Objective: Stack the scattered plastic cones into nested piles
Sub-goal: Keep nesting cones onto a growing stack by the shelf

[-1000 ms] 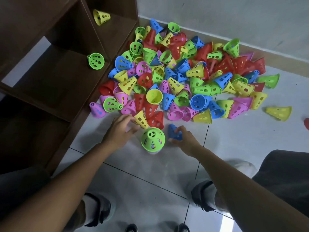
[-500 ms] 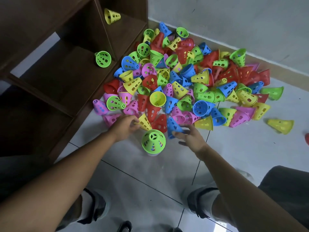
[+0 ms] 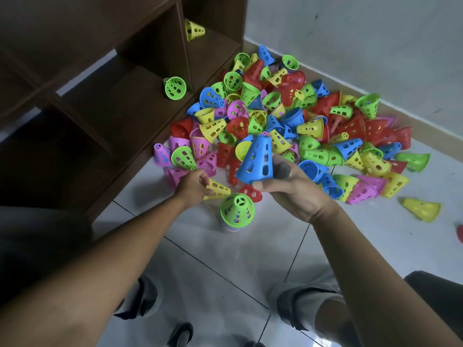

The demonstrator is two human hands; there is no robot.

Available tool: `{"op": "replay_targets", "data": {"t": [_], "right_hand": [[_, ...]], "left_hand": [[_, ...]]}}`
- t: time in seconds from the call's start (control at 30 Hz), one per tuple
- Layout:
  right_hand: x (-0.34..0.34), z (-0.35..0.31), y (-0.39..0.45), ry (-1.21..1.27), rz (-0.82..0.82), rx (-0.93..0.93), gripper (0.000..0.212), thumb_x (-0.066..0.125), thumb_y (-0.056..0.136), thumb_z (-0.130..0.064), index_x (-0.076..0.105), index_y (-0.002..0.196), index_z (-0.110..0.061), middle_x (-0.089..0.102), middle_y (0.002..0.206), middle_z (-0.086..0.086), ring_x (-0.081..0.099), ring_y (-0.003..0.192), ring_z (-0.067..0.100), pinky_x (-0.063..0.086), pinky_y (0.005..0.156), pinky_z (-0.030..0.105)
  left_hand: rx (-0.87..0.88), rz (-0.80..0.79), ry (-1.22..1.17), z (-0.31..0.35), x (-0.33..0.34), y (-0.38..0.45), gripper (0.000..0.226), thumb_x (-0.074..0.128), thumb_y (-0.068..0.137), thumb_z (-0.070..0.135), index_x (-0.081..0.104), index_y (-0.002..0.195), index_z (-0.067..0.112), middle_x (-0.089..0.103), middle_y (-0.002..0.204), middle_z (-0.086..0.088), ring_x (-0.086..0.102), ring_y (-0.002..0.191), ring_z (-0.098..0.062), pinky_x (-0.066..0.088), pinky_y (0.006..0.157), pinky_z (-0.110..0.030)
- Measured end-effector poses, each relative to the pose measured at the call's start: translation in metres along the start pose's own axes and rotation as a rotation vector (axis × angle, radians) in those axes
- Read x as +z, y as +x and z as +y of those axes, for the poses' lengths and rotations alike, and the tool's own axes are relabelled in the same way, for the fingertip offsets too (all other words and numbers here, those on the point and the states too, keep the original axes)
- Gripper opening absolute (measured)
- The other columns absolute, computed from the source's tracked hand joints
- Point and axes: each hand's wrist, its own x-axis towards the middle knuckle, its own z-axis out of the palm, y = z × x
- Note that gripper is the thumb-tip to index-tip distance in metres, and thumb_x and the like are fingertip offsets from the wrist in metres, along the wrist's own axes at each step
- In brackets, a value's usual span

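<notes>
A big heap of perforated plastic cones in red, blue, green, yellow and pink lies on the tiled floor against the wall. My right hand grips a blue cone by its wide rim, lifted above the floor. My left hand pinches a yellow cone lying on its side at the heap's near edge. Between my hands stands a nested pile topped by a green cone, narrow end up.
A dark wooden shelf unit stands at the left, with a green cone and a yellow cone in its compartments. A stray yellow cone lies at the right. My feet and knees are at the bottom.
My right hand has lifted the blue cone off the floor and turned it upright. My left hand has closed on the yellow cone. The camera moved closer.
</notes>
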Motion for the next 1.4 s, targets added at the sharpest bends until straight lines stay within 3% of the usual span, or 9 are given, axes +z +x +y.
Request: {"op": "replay_targets", "data": {"t": [0.1,0.2,0.27,0.4,0.53,0.77,0.97,1.1,1.4], "right_hand": [[0.007,0.001,0.002,-0.14,-0.009,0.011,0.061,0.077,0.074,0.008,0.05,0.128,0.009,0.06,0.116,0.033,0.062,0.107,0.041,0.051,0.097,0.046],[0.013,0.001,0.001,-0.286,-0.008,0.024,0.058,0.081,0.073,0.005,0.055,0.125,0.002,0.065,0.112,0.022,0.064,0.103,0.029,0.053,0.089,0.038],[0.017,-0.001,0.0,-0.359,-0.018,0.049,0.058,0.082,0.074,0.008,0.057,0.125,-0.001,0.068,0.116,0.019,0.067,0.105,0.025,0.056,0.091,0.035],[0.021,0.002,-0.001,-0.521,-0.048,0.087,0.058,0.087,0.071,0.004,0.061,0.121,-0.009,0.069,0.118,0.011,0.067,0.11,0.021,0.053,0.095,0.027],[0.02,0.013,-0.005,-0.623,-0.051,0.116,0.056,0.091,0.067,-0.003,0.065,0.114,-0.018,0.069,0.115,0.003,0.064,0.112,0.016,0.051,0.1,0.027],[0.026,0.032,-0.009,-0.714,-0.008,0.083,0.063,0.087,0.065,0.005,0.061,0.115,-0.023,0.063,0.11,-0.009,0.065,0.104,0.011,0.052,0.081,0.017],[0.008,0.028,-0.013,-0.813,-0.038,0.147,0.092,0.092,0.066,-0.007,0.047,0.142,-0.032,0.045,0.142,-0.003,0.045,0.127,0.011,0.037,0.09,0.0],[-0.021,0.023,-0.019,-0.803,-0.04,0.252,0.09,0.092,0.068,-0.019,0.044,0.14,-0.046,0.042,0.149,-0.013,0.036,0.139,0.009,0.03,0.115,0.034],[-0.05,0.038,-0.013,-0.584,0.159,0.242,0.066,0.079,0.081,-0.002,0.056,0.137,-0.028,0.055,0.142,0.0,0.044,0.138,0.016,0.039,0.112,0.042]], "left_hand": [[-0.009,0.023,-0.149,0.012,-0.009,-0.007,0.05,0.079,0.072,-0.013,0.045,0.088,0.019,0.061,0.084,-0.01,0.056,0.071,-0.018,0.048,0.064,-0.033],[0.015,0.032,-0.34,0.036,-0.019,-0.016,0.06,0.069,0.077,-0.022,0.045,0.119,0.014,0.062,0.083,-0.006,0.064,0.063,-0.002,0.056,0.056,-0.028],[0.019,0.018,-0.427,0.051,-0.022,-0.022,0.067,0.07,0.078,-0.021,0.046,0.132,0.011,0.066,0.096,-0.006,0.067,0.078,-0.008,0.057,0.06,-0.022],[0.009,-0.019,-0.471,0.07,-0.026,-0.03,0.06,0.074,0.077,-0.016,0.056,0.127,0.012,0.069,0.103,-0.006,0.063,0.091,-0.018,0.055,0.064,-0.02],[-0.011,-0.078,-0.543,0.076,-0.024,-0.039,0.055,0.082,0.071,-0.01,0.06,0.122,-0.002,0.069,0.116,-0.023,0.064,0.098,-0.024,0.055,0.088,-0.039],[0.05,-0.257,-0.604,0.105,-0.042,-0.058,0.045,0.079,0.085,0.012,0.059,0.125,0.02,0.07,0.125,0.001,0.064,0.12,-0.016,0.05,0.105,-0.043],[0.144,-0.475,-0.556,0.12,-0.048,-0.075,0.058,0.078,0.08,0.017,0.056,0.133,0.021,0.068,0.13,0.004,0.062,0.123,-0.01,0.05,0.098,-0.025],[0.182,-0.555,-0.492,0.119,-0.045,-0.076,0.074,0.079,0.076,0.017,0.049,0.143,0.013,0.063,0.138,-0.004,0.057,0.131,-0.018,0.041,0.113,-0.037],[0.214,-0.594,-0.043,0.092,-0.03,-0.081,0.07,0.096,0.06,0.033,0.06,0.117,0.051,0.059,0.13,0.026,0.045,0.13,0.008,0.033,0.119,-0.038]]}}
